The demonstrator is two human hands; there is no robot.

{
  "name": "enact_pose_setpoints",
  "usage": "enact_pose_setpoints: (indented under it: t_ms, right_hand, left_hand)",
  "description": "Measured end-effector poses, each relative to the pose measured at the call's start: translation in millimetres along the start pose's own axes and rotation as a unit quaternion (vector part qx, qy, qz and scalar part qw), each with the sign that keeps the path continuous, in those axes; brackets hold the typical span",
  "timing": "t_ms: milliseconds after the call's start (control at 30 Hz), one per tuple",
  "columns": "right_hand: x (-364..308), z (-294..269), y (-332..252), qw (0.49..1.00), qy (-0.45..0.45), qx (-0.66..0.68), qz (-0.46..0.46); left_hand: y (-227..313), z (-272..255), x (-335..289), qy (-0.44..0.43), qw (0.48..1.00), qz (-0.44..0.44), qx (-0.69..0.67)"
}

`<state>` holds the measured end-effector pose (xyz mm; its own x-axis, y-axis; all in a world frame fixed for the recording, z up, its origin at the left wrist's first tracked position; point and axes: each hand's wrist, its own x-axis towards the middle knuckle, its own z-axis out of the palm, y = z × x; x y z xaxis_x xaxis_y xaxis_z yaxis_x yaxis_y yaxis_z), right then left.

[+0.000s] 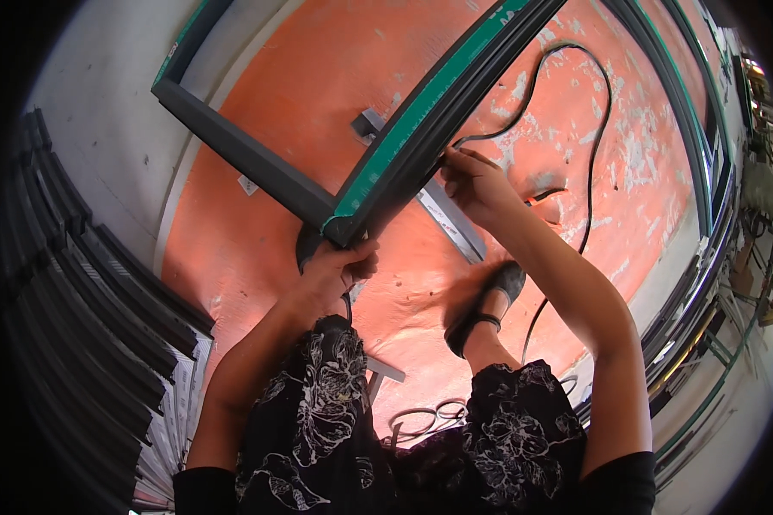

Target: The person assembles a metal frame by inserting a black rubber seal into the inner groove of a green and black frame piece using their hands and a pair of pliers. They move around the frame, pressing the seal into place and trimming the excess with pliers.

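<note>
Dark grey bars with a green strip (429, 112) along one face make up the frame (249, 159), which slants over the orange floor (292, 77), its near corner just in front of the person's knees. The left hand (335, 270) has its fingers curled closed at that corner, supporting it. The right hand (477, 184) is higher up the same bar, thumb and fingertips pinched on what looks like the black cord (610, 94), right against the frame's edge. Two bars already meet at the near corner, and the green strip is on. The work on the cord seems only partly done, since a long length beyond the right hand lies loose on the floor in a wide curve; whether any is seated between the hands cannot be told, black on dark grey. Under the frame lie a grey metal bar (455, 227) and a small block (368, 124), both close enough to get in the way, and the cord passes near a black shoe (511, 279), where it could snag. Loops of thin strip (416, 421) lie near the lap, stacked dark bars (103, 292) fill the left side, and more frames (678, 94) stand to the right.
</note>
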<state>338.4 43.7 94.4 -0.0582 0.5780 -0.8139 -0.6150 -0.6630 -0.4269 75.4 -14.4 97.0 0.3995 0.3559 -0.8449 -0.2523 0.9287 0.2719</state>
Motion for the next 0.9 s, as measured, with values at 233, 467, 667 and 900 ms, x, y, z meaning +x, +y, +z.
enact_pose_setpoints:
  t_ms: [233,467,667,900]
  right_hand:
    - [-17.1,23.9,-28.6,0.983,0.002,-0.11,-0.145]
    - [-10.4,38.3,-36.4,0.919,0.15,-0.296,-0.211]
    - [-6.9,39.4,-33.6,0.909,0.159,-0.327,-0.204]
    - [-4.4,37.5,-36.5,0.962,0.078,-0.214,-0.151]
  left_hand:
    - [0.1,-7.1,0.7,-0.019,1.0,-0.012,-0.01]
    - [2.6,-2.4,1.3,-0.023,0.999,-0.009,-0.028]
    - [0.3,-7.6,2.1,-0.031,0.999,-0.014,-0.026]
    - [-1.8,-9.5,1.9,-0.026,0.999,-0.016,-0.031]
